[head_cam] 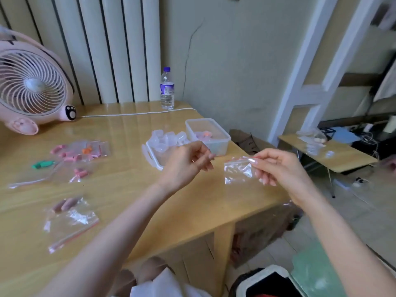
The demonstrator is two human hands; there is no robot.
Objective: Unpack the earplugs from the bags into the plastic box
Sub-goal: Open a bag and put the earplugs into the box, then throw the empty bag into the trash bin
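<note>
Your right hand (278, 168) pinches one clear zip bag (237, 171). Your left hand (186, 162): loosely curled, holding nothing, just before the plastic box (218, 145).

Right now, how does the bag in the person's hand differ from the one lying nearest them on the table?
The held bag looks empty; the table bag has pinkish earplugs at one end. The held bag hangs in the air, pinched by the right hand; the table bag lies flat on the table. Both are clear with a red zip strip.
</note>
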